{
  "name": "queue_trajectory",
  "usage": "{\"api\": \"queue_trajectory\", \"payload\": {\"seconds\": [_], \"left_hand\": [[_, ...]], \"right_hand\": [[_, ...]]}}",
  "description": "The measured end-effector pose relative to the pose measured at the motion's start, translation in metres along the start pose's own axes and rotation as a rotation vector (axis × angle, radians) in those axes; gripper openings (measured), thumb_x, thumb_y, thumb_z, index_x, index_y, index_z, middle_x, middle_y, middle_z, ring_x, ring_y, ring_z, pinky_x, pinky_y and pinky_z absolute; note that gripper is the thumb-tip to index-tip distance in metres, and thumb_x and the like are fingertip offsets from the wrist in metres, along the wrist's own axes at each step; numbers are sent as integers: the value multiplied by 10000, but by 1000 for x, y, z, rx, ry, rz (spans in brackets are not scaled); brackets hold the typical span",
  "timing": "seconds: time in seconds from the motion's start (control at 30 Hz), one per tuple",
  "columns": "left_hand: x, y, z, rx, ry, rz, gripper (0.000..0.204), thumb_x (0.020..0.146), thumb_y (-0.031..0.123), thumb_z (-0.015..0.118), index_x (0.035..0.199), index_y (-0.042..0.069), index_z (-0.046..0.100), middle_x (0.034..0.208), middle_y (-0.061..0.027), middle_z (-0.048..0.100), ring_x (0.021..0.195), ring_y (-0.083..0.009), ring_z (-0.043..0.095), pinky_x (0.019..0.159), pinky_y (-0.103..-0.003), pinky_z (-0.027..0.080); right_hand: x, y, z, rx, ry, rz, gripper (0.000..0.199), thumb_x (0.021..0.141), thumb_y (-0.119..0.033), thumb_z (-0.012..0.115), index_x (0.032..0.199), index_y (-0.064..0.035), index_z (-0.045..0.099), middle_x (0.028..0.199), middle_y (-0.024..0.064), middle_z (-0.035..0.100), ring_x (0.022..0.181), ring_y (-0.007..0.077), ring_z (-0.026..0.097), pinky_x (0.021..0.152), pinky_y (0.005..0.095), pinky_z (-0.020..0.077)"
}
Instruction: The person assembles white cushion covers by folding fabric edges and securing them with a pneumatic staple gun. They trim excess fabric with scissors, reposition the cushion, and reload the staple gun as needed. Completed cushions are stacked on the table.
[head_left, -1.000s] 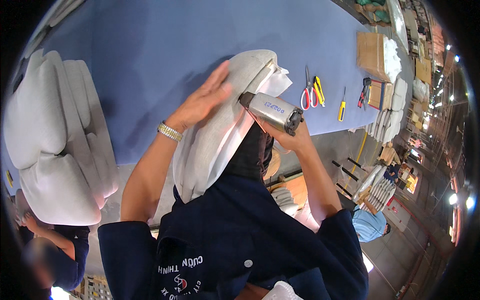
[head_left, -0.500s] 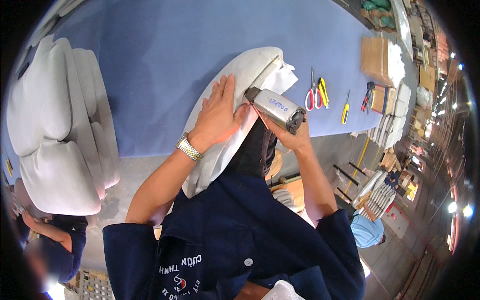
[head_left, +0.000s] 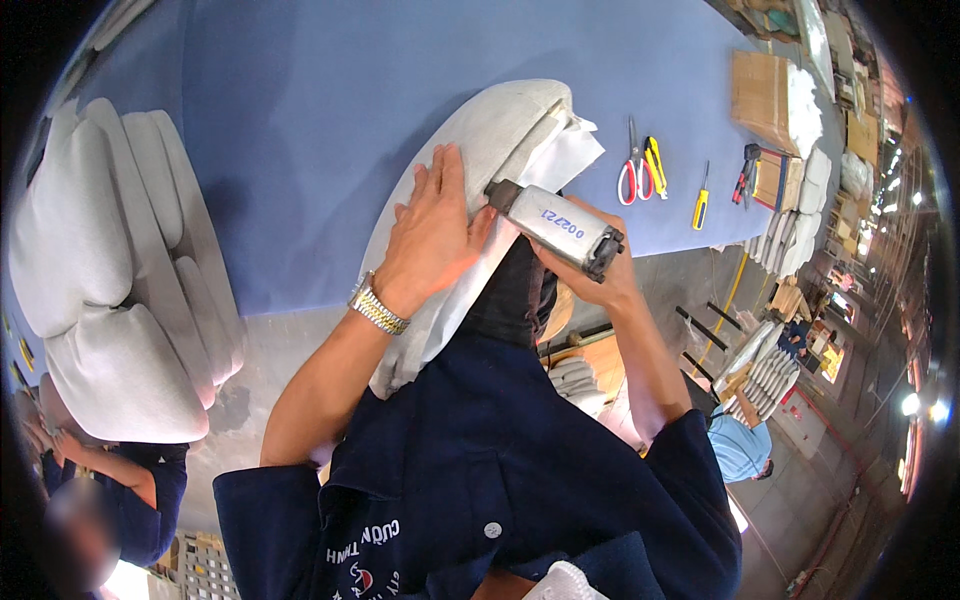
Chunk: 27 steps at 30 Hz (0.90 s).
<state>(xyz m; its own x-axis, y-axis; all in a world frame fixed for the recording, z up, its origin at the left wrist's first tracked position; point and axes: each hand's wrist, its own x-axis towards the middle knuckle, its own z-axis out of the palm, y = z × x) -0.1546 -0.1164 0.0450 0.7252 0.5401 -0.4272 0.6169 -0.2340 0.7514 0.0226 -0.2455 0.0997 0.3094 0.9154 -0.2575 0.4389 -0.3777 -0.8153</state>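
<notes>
A grey upholstered cushion [head_left: 480, 118] with white lining [head_left: 560, 152] along its edge stands tilted against my front, over the table's near edge. My left hand [head_left: 433, 228] lies flat on the cushion's grey cover, fingers stretched out and thumb toward the seam. A silver and black pneumatic staple gun [head_left: 560, 225] is in my right hand [head_left: 600, 262], whose fingers wrap round its handle and are partly hidden beneath it. The tool's nose rests at the cushion's edge, close to my left thumb.
Grey cushions [head_left: 75, 230] are piled at the left. On the blue table [head_left: 300, 120] lie red-handled scissors [head_left: 632, 172], a yellow cutter [head_left: 655, 165], a yellow screwdriver [head_left: 701, 207] and red-black pliers [head_left: 745, 175]. A cardboard box [head_left: 762, 98] stands far right. A co-worker [head_left: 125, 490] is at lower left.
The view has shifted slightly. The staple gun is still at the cushion's edge, turned a little, and my left hand stays flat on the cover.
</notes>
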Motion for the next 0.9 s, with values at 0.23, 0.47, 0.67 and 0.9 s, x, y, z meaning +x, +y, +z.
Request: {"api": "queue_trajectory", "payload": {"seconds": [0.23,0.47,0.67,0.9], "left_hand": [[2,2,7,38,59,12,823,956,223,661,1563,-102,211,1553,-375,361,1440,-553,358,1172,-517,387],[5,0,9,-18,27,13,847,955,244,677,1573,-92,203,1599,-354,292,1476,-539,302,1113,-653,393],[2,-1,10,-26,5,-14,892,929,246,703,1588,-70,192,1642,-313,251,1514,-513,255,1099,-726,368],[-2,0,14,-16,46,-3,899,886,183,729,1581,-67,215,1634,-308,275,1489,-525,306,1097,-719,371]], "right_hand": [[2,-5,7,-29,1,88,266,775,-118,779,1007,-27,687,854,132,706,737,282,694,703,329,535],[-6,8,5,48,19,-25,294,763,-126,792,1022,-20,700,870,124,715,731,288,695,694,339,544],[-6,-1,-2,-28,-89,40,275,774,-87,792,1026,-19,703,868,104,708,744,236,690,696,316,538],[-2,-2,3,-62,-116,15,268,793,-77,785,1039,-11,703,882,98,696,763,223,691,692,309,527]]}}
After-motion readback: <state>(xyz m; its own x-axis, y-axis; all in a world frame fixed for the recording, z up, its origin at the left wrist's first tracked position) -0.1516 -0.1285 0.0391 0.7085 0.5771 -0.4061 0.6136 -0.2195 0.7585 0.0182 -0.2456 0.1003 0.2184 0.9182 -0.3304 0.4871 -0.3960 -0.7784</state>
